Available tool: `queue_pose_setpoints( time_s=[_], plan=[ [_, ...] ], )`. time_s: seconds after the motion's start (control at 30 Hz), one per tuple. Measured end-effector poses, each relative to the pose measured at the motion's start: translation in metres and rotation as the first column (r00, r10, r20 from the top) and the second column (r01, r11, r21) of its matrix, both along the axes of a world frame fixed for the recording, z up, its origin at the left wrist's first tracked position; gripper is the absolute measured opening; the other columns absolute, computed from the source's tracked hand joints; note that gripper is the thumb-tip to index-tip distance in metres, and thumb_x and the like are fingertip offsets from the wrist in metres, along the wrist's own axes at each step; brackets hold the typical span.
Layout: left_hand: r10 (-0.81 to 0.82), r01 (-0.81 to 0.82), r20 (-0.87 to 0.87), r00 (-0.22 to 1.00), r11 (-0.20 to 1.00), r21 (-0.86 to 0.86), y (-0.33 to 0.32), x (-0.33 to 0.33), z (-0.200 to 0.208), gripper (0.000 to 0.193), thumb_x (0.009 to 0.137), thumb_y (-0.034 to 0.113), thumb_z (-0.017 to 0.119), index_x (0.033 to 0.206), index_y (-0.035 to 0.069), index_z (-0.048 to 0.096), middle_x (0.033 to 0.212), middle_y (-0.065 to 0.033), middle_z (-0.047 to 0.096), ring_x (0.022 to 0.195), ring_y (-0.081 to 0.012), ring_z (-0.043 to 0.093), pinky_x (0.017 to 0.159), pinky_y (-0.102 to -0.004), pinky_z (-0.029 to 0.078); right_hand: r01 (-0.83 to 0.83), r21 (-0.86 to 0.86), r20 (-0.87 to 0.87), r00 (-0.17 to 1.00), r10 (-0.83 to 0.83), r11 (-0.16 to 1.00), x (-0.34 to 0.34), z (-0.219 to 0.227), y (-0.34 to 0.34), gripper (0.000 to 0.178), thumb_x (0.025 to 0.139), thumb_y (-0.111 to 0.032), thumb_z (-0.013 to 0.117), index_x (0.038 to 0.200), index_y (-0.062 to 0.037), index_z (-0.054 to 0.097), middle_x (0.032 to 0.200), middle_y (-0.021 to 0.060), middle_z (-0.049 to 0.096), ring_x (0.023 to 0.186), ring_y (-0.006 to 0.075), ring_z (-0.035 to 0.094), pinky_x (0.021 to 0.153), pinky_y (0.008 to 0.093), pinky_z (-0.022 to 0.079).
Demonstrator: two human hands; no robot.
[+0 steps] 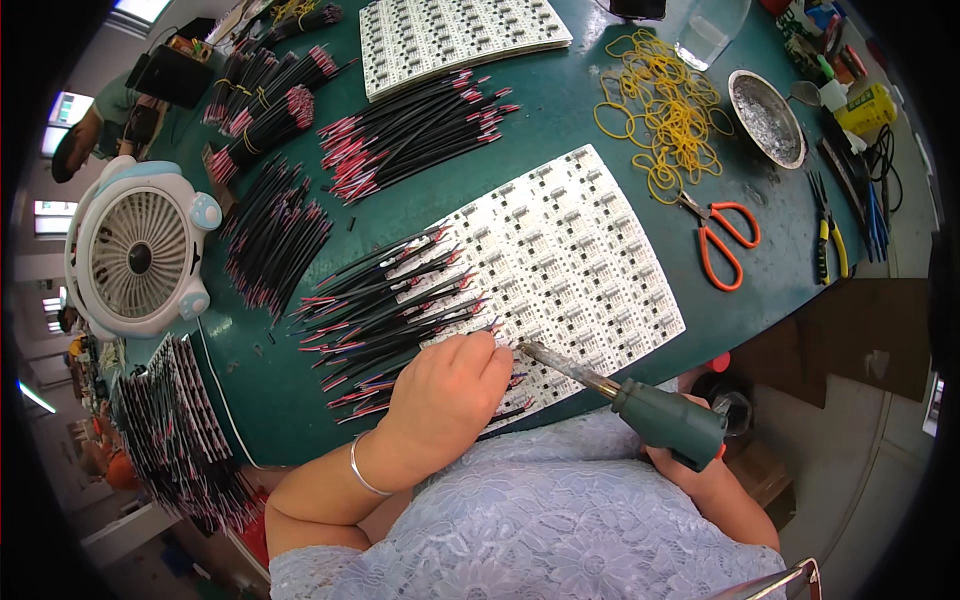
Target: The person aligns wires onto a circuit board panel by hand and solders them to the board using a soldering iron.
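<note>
My left hand (pixel 450 390), with a silver bangle at the wrist, is closed in a pinch over the white circuit board sheet (pixel 590 235). A thin wire end (pixel 494 326) shows at its fingertips; the rest of that wire is hidden. My right hand (pixel 690 465) grips a green soldering gun (pixel 668 420), its metal tip pointing left to the board just beside my left fingers. Rows of short black cables (pixel 390 290) with red and white ends lie across the sheet's left part and stick out past its left edge.
Cable piles (pixel 415 135) and a board stack (pixel 460 40) lie at the back; a fan (pixel 140 250) stands left. To the right are yellow rubber bands (pixel 660 105), a metal bowl (pixel 765 118), orange-handled scissors (pixel 725 245) and pliers (pixel 828 240). The table's front edge borders my lap.
</note>
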State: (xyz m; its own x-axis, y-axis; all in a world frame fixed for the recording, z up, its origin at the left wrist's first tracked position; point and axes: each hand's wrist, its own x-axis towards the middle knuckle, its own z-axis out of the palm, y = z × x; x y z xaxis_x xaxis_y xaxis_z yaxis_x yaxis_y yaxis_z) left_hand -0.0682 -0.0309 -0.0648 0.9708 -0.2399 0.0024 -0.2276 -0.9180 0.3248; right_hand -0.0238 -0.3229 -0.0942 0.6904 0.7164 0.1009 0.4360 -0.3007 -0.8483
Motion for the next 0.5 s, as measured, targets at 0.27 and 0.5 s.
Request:
queue_pose_setpoints(
  time_s=[0.27, 0.5],
  plan=[
    [0.020, -0.018, -0.042, 0.999, 0.999, 0.040, -0.003, 0.002, 0.002, 0.020, 0.074, 0.006, 0.060, 0.094, 0.002, 0.062, 0.086, -0.0091, 0.054, 0.076, -0.0256, 0.056, 0.064, -0.0345, 0.048, 0.040, -0.011, -0.128, 0.991, -0.042, 0.999, -0.005, -0.007, -0.004, 0.028, 0.073, -0.007, 0.068, 0.100, -0.0018, 0.063, 0.088, 0.0096, 0.065, 0.074, 0.0237, 0.063, 0.068, 0.0320, 0.050],
    [0.021, -0.018, -0.043, 0.999, 0.998, 0.056, -0.004, 0.001, 0.004, 0.020, 0.074, 0.006, 0.061, 0.094, 0.001, 0.062, 0.086, -0.0091, 0.054, 0.076, -0.0259, 0.056, 0.064, -0.0349, 0.048, 0.298, 0.092, -0.634, 0.754, -0.175, 0.950, -0.017, -0.011, -0.016, 0.039, 0.077, -0.013, 0.060, 0.114, 0.0004, 0.057, 0.095, 0.0066, 0.065, 0.064, 0.0154, 0.060, 0.060, 0.0304, 0.048]
  ],
)
